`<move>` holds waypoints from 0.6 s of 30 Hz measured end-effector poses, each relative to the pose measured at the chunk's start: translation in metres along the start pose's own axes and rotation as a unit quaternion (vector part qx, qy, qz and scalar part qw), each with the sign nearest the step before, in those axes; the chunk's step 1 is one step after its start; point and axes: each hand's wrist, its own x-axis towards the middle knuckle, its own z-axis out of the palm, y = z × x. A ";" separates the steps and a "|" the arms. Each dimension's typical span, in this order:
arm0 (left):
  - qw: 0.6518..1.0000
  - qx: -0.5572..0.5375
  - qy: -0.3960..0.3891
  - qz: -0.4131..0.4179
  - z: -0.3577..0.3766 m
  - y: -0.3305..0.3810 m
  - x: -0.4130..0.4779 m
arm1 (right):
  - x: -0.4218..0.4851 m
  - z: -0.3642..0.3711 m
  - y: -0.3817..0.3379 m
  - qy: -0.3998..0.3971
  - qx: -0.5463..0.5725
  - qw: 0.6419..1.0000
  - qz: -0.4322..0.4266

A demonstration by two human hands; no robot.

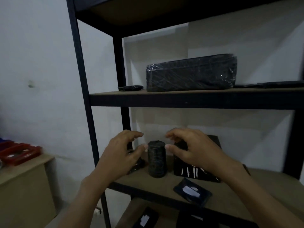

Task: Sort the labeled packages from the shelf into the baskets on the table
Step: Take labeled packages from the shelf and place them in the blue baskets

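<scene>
Cylinder package: black-wrapped, stands upright on the middle shelf, toward its left end, between the two hands.
Left hand: reaches in from the lower left, fingers curved and spread, holding nothing; the thumb tip sits just beside the cylinder's upper left edge, and I cannot tell whether it touches.
Right hand: comes in from the lower right, fingers arched and loose, nothing held; its thumb tip is near the cylinder's upper right edge with a sliver of gap showing.
Small dark package: lies low on the same shelf just left of the cylinder, partly hidden behind the left hand.
Black box package: just right of the cylinder, white marks on its front face, its top covered by the right hand.
Flat labeled package: dark pouch with a white label, lying at the shelf's front edge, in front of the box.
Upper shelf: a long plastic-wrapped package lies along it; a small flat packet sits to its left near the post.
Lower shelf: another dark package with a white label, partly cut off by the frame edge.
Red basket: far left, blurred, on a pale wooden surface, well apart from the shelf unit.
</scene>
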 end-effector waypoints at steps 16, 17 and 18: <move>0.987 0.112 0.080 0.087 -0.049 -0.175 0.181 | 0.230 0.020 -0.038 0.107 -0.055 0.991 -0.060; 0.987 0.121 0.068 0.080 -0.048 -0.187 0.187 | 0.245 0.022 -0.037 0.102 -0.068 0.991 -0.058; 0.988 0.124 0.055 0.076 -0.048 -0.197 0.193 | 0.259 0.025 -0.035 0.093 -0.080 0.991 -0.054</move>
